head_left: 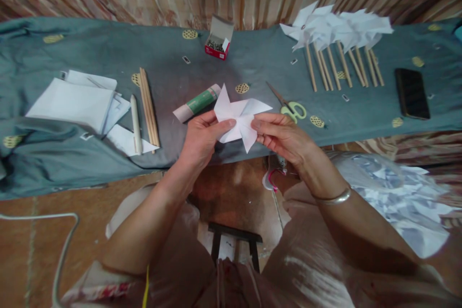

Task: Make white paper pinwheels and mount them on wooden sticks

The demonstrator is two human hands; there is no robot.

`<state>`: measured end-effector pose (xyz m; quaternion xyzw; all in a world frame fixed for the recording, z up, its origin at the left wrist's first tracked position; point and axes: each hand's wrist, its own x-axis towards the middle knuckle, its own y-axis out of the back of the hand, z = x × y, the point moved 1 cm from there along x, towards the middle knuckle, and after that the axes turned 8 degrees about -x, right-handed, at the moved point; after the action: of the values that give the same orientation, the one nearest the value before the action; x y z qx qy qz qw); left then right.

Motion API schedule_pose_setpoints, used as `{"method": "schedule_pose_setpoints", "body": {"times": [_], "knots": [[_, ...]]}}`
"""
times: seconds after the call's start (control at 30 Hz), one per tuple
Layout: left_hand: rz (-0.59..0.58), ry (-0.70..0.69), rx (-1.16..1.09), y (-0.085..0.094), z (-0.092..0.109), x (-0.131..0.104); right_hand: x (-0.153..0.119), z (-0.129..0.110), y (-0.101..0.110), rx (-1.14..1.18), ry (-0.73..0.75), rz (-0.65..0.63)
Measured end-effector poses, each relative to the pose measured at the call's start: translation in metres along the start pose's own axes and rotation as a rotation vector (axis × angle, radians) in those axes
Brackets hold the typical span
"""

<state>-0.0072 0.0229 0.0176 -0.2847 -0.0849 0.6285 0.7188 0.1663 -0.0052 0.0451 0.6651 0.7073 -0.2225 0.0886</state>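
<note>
Holding a folded white paper pinwheel at the near edge of the cloth-covered surface, the person has both hands engaged. The left hand pinches its left side, thumb uppermost, grip closed on the paper. The right hand (a bangle circles that forearm) is likewise closed on the right side. A green-banded cylinder lies near the left hand; scissors lie near the right.

The head camera looks forward and down; the cloth lies near.
</note>
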Motion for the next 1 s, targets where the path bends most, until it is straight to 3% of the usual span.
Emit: {"method": "schedule_pose_setpoints", "body": {"times": [0.33, 1.0], "knots": [[-0.051, -0.012, -0.004, -0.0024, 0.0023, -0.0009, -0.0009, -0.0033, -0.0023, -0.009, -0.023, -0.001], [-0.026, -0.022, 0.037, 0.0000, 0.0010, 0.0008, -0.0010, -0.0032, -0.0014, -0.072, -0.036, 0.062]]}}
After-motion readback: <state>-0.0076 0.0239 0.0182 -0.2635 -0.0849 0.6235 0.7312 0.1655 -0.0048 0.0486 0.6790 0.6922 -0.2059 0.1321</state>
